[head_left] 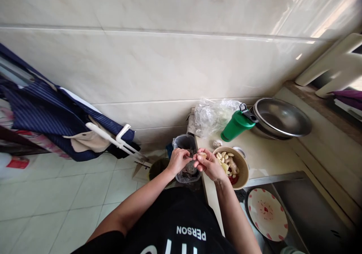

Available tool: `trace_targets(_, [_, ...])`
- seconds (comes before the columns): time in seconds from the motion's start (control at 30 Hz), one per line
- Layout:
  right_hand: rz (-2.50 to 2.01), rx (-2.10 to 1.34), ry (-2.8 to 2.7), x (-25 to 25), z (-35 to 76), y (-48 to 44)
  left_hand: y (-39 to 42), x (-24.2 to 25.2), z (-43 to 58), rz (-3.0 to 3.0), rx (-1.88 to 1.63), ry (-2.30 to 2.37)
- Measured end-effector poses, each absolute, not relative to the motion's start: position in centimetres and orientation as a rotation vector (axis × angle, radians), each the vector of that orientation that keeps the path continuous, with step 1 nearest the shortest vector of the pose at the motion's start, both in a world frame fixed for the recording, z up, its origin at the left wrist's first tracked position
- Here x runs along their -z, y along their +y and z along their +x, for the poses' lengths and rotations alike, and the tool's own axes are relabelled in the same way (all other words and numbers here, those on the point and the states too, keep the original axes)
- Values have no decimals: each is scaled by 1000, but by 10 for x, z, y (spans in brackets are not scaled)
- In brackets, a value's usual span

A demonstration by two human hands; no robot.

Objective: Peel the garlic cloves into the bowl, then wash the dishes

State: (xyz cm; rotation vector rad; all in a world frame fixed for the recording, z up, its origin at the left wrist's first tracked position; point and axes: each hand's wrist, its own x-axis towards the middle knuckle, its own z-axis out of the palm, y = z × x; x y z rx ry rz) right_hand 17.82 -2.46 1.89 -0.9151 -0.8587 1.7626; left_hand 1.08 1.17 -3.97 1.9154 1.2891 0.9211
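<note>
A garlic clove (201, 155) is pinched in the fingers of my right hand (208, 164), above the counter's edge. Just to its left, my left hand (178, 161) has thumb and fingertips pressed together; whatever may be between them is too small to make out. Under both hands stands a lined trash bin (189, 176) with scraps inside. Close to my right hand, a tan basket (243, 171) holds peeled garlic cloves (223, 156), ginger (232, 165) and something red. A garlic bulb (217, 143) lies behind the basket.
A green shaker bottle (237, 126), clear plastic bags (212, 114) and stacked metal bowls (283, 118) stand along the wall. A patterned plate (267, 214) is in the sink area at right. A white rod (107, 135) and dark striped cloth (42, 110) are at left.
</note>
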Motion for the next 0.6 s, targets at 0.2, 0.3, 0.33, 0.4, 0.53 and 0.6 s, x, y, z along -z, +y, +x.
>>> trace_targets(0.2, [-971, -1770, -894, 29, 153, -20, 11, 41, 1, 1740, -986, 1317])
trace_targets(0.3, [-1078, -1640, -1040, 39, 152, -18, 9, 42, 0, 1585, -1008, 1307])
trace_targets(0.33, [-1127, -1570, -1083, 40, 152, -18, 7, 41, -1, 1536, -1010, 1301])
trace_targets(0.4, [-1221, -1432, -1141, 42, 153, -17, 5, 37, -1, 1458, -995, 1262])
trace_targets(0.53, [-1208, -1376, -1173, 40, 156, -16, 2, 30, 0, 1296, -899, 1059])
trace_targets(0.6, [-1129, -1443, -1156, 35, 158, -17, 2, 28, 0, 1221, -889, 988])
